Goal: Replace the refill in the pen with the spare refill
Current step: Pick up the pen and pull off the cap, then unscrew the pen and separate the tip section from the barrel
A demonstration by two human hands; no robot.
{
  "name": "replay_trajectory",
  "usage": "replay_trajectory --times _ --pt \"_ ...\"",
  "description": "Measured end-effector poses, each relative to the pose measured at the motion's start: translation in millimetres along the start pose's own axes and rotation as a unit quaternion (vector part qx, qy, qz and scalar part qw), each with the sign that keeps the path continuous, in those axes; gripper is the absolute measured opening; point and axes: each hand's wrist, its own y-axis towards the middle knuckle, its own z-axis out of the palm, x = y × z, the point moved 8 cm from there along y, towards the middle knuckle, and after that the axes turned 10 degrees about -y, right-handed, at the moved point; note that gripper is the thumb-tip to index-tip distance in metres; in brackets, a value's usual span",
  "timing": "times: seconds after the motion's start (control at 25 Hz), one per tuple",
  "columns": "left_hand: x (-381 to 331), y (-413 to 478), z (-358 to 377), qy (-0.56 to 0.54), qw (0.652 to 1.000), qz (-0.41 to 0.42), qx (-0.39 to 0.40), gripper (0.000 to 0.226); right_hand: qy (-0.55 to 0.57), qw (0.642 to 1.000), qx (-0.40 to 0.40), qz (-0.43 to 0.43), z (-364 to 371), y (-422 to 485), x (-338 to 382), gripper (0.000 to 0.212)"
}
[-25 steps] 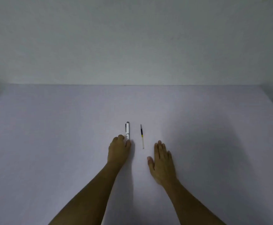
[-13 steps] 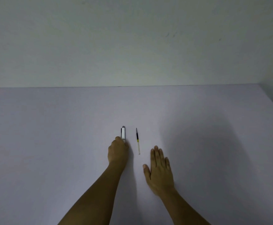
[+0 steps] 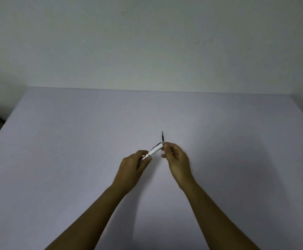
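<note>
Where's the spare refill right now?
The spare refill lies on the table near centre, just beyond the right hand, partly hidden by it.

You face a pale lilac bench (image 3: 75, 159) that runs to a plain off-white wall (image 3: 147, 42) at the far edge. Dim light leaves soft shadows on the right; a dark gap shows far left.

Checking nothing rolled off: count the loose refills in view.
1: the refill lies on the table, beyond the right hand, which partly hides it. Any refill inside the pen is hidden.
</note>
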Motion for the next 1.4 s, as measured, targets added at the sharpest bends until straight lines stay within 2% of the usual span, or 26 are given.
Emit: replay_trajectory --times 0.16,0.32,0.48,0.64,0.76,0.88,1.04,1.16,1.28,1.4 --pt "-18.8 -20.7 -20.1 0.088 0.992 0.088 -0.016 0.025 0.028 0.999 0.041 -0.017 3.5 -11.4 16.9 0.014" --pt "-20.4 -27.3 -32.7 0.14 0.982 0.122 -0.013 0.024 -0.034 0.994 0.096 -0.029 12.2 -18.7 21.5 0.015" --pt "-17.3 -26.1 -39.3 0.158 0.978 0.134 -0.029 0.02 -0.065 0.995 0.074 -0.034 14.6 -20.3 22.3 0.012" --pt "-3.1 -23.2 -34.9 0.151 0.984 0.095 -0.03 0.03 -0.079 0.995 0.061 -0.027 13.0 -16.4 14.7 0.014" --pt "20.8 -23.0 -28.5 0.133 0.99 0.038 0.017 0.041 -0.074 0.997 -0.001 0.031 -8.0 -7.5 -13.1 0.018" --pt "37.6 -25.7 -29.9 0.074 0.997 -0.012 -0.003 0.039 -0.165 0.984 -0.012 0.063 -18.5 -0.6 -49.2 0.02" --pt "33.4 -24.5 -21.8 0.0 0.999 -0.014 -0.031 0.02 -0.238 0.968 0.014 0.078 -8.0 -1.2 -85.9 0.019" --pt "31.3 -24.7 -18.0 -0.03 0.999 -0.024 -0.037 0.008 -0.253 0.966 0.012 0.052 -0.7 -2.4 -92.4 0.013" --pt "30.3 -28.5 -16.1 -0.038 0.998 -0.034 -0.04 0.017 -0.264 0.964 -0.017 0.025 -0.8 -1.9 -92.9 0.012" --pt "24.4 -31.6 -15.1 -0.029 0.999 -0.029 -0.032 0.025 -0.286 0.958 -0.005 0.025 0.5 1.1 -96.6 0.018"
